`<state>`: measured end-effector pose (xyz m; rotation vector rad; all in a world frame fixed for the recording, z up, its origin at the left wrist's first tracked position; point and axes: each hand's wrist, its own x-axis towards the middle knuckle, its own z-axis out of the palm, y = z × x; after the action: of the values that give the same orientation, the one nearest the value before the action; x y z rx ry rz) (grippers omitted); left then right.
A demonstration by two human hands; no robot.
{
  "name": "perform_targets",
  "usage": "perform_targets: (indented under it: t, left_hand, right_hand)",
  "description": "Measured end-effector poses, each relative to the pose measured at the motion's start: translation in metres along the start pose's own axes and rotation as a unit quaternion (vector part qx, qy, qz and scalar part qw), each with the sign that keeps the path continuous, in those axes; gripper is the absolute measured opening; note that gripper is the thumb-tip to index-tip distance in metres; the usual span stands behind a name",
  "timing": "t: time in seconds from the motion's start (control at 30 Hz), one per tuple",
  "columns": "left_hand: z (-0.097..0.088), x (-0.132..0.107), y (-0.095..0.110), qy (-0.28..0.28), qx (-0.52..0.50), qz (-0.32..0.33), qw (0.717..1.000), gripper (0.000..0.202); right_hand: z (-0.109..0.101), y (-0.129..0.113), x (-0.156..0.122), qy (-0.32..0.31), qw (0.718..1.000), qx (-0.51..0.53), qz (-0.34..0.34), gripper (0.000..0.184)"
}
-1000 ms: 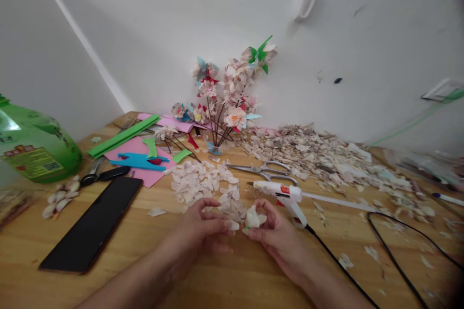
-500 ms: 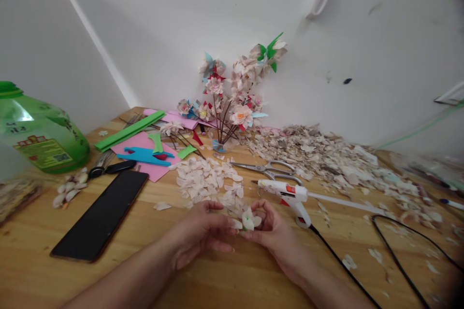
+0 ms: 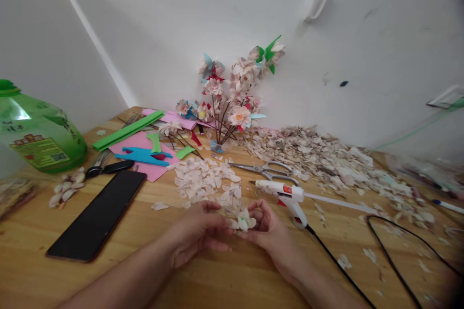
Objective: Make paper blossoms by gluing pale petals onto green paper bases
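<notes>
Both hands meet low in the middle of the wooden table. My right hand pinches a small white petal flower between thumb and fingers. My left hand is curled beside it, its fingertips touching the flower's left petals. Just beyond the hands lies a pile of loose pale petals. A white hot glue gun rests on the table right of my right hand, its black cord trailing toward me.
Metal scissors lie behind the glue gun. A black phone lies at left, near a green plastic jug. Coloured paper sheets, a bunch of finished flowers and a wide heap of shell scraps line the wall.
The hands have drawn closer together, and the left fingertips now touch the flower held in the right hand. The view shifted slightly.
</notes>
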<state>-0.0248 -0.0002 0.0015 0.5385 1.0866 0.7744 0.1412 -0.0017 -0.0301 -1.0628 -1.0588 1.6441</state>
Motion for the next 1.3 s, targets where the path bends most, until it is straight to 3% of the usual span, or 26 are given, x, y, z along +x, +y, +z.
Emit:
perform_targets:
  t: [0.6, 0.8, 0.93, 1.0, 1.1, 1.3]
  left_hand:
    - [-0.001, -0.001, 0.000, -0.014, -0.001, -0.004, 1.000, 0.050]
    - [-0.004, -0.005, 0.005, -0.086, -0.018, 0.002, 0.996, 0.038]
    - [-0.001, 0.001, 0.001, -0.028, 0.052, 0.077, 0.995, 0.048]
    - [0.001, 0.004, -0.005, 0.014, 0.125, 0.149, 0.981, 0.055]
    - [0.003, 0.007, -0.012, 0.029, 0.205, 0.229, 0.951, 0.060]
    - [0.004, 0.005, -0.012, 0.042, 0.252, 0.256, 0.932, 0.072]
  right_hand:
    - [0.000, 0.007, 0.003, 0.025, 0.994, -0.077, -0.077, 0.041]
    - [0.000, 0.008, 0.007, 0.072, 0.993, -0.038, -0.081, 0.046]
    - [-0.004, 0.010, 0.008, 0.059, 0.997, 0.006, -0.040, 0.052]
    - [-0.004, 0.009, 0.007, 0.046, 0.998, 0.026, -0.019, 0.051]
    - [-0.003, 0.006, 0.004, 0.037, 0.999, 0.035, -0.002, 0.051]
    - [0.000, 0.004, 0.004, 0.043, 0.999, 0.007, 0.004, 0.055]
